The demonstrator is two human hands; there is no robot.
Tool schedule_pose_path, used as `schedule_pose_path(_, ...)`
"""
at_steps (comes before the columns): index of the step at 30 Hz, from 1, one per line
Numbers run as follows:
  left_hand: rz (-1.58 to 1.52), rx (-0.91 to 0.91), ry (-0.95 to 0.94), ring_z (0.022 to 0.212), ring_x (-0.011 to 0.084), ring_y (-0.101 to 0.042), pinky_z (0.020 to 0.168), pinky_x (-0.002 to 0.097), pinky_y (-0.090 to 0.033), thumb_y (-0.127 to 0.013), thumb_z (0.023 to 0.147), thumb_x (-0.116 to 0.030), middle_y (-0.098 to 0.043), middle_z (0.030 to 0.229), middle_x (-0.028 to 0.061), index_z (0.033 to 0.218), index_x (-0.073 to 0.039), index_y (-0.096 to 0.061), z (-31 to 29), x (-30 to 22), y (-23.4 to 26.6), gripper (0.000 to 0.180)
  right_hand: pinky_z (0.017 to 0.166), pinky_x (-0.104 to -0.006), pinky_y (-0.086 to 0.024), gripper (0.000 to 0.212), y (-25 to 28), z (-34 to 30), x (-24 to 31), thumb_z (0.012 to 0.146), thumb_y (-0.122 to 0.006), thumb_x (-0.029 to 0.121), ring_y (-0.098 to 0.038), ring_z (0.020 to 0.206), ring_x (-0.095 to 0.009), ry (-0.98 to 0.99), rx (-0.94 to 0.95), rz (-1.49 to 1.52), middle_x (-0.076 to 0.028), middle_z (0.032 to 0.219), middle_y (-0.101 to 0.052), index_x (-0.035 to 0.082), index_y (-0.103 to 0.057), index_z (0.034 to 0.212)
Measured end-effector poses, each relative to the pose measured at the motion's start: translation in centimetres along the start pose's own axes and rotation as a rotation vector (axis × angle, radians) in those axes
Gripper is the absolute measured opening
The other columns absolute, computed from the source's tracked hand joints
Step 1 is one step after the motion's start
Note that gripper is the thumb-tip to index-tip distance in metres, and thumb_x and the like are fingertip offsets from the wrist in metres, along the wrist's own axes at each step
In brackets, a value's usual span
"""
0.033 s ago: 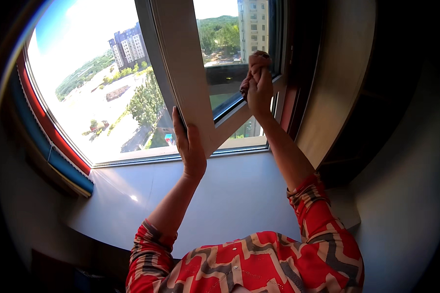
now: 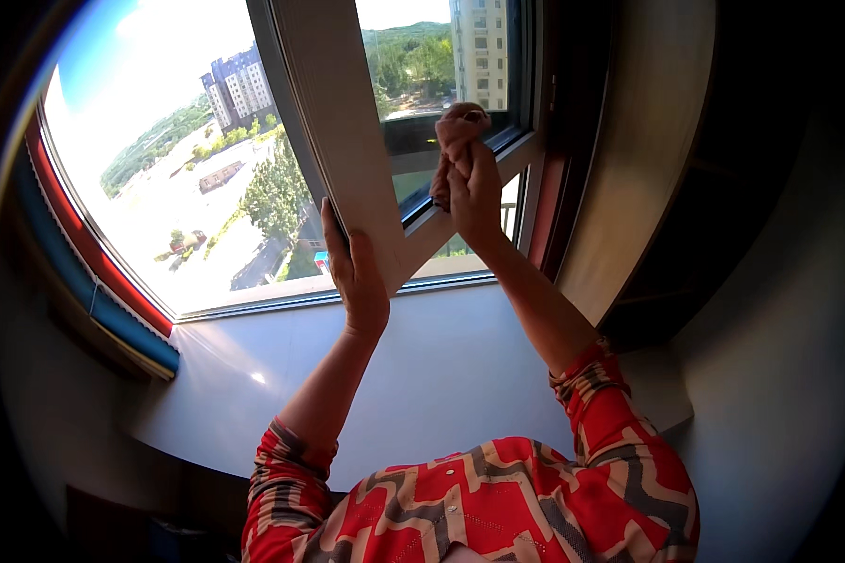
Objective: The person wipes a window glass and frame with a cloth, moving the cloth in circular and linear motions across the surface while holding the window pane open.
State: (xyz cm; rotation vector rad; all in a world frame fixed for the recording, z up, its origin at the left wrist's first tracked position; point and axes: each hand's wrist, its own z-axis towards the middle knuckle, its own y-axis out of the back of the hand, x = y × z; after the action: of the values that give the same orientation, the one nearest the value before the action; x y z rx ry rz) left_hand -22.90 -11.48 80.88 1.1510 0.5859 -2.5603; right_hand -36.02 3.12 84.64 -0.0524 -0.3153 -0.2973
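Note:
A window sash [image 2: 343,117] with a wide pale frame stands swung inward in front of me. My left hand [image 2: 361,289] grips its lower corner, the fingers behind the outer edge and the thumb on the near face. Bunched in my right hand [image 2: 479,199] is a pinkish-brown cloth [image 2: 462,131]. The cloth lies against the lower part of the sash's glass pane [image 2: 408,70], close above the bottom rail. Part of the cloth is hidden by my fingers.
Below the window runs a broad white sill [image 2: 441,361]. A large fixed pane [image 2: 160,178] is on the left, bordered by a red strip and a blue blind [image 2: 136,319]. Wooden shelving [image 2: 629,159] stands close on the right. Buildings and trees show outside.
My right hand and the cloth have moved left and slightly down across the glass. My left hand keeps its hold on the sash corner, and the view has shifted slightly.

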Motion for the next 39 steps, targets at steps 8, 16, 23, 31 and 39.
schedule_pose_path(8,0.009,0.022,-0.053,0.14,0.0262,-0.041,0.114,0.0367,-0.033,-0.039,0.106,-0.039,-0.038,0.157,0.0143,0.16,-0.006,-0.024,0.1,0.9,-1.3,0.065,0.074,-0.0453,-0.051,0.027,2.5,0.0,2.2,0.079,-0.071,0.01,-0.064,0.084,-0.037,0.155,0.247,-0.273,-0.017,0.09,-0.063,0.002,-0.06,0.101)
schedule_pose_path(16,0.066,0.035,-0.088,0.142,0.0255,-0.039,0.115,0.0368,-0.032,-0.04,0.106,-0.04,-0.037,0.159,0.0136,0.16,-0.006,-0.024,0.2,1.3,-1.4,0.066,0.077,-0.0478,-0.054,0.034,4.8,4.1,-10.8,0.078,-0.074,0.011,-0.068,0.09,-0.043,-0.176,0.031,-0.449,-0.021,0.094,-0.071,0.002,-0.062,0.108)
schedule_pose_path(23,0.042,0.034,-0.085,0.145,0.0278,-0.037,0.118,0.0369,-0.029,-0.042,0.106,-0.042,-0.036,0.159,0.0165,0.16,-0.004,-0.021,0.4,1.8,-0.3,0.07,0.087,-0.0385,-0.055,0.031,5.3,7.1,-19.3,0.084,-0.069,0.007,-0.071,0.102,-0.033,-0.241,0.048,-0.127,-0.014,0.106,-0.073,0.011,-0.065,0.114)
schedule_pose_path(31,0.024,0.05,-0.18,0.147,0.0296,-0.034,0.119,0.038,-0.027,-0.042,0.106,-0.043,-0.034,0.16,0.019,0.159,0.001,-0.018,1.1,3.2,0.3,0.074,0.082,-0.0441,-0.056,0.026,6.4,9.6,-22.4,0.083,-0.072,0.027,-0.071,0.099,-0.037,-0.467,0.194,-0.5,-0.017,0.102,-0.075,0.008,-0.075,0.1)
schedule_pose_path(39,0.05,0.05,-0.153,0.145,0.0291,-0.036,0.118,0.0377,-0.029,-0.042,0.106,-0.042,-0.036,0.159,0.0188,0.159,0.001,-0.018,1.1,2.3,0.1,0.072,0.083,-0.0432,-0.055,0.052,7.7,11.5,-26.5,0.078,-0.07,0.051,-0.073,0.096,-0.037,-0.732,0.313,-0.574,-0.023,0.095,-0.074,0.004,-0.076,0.099)
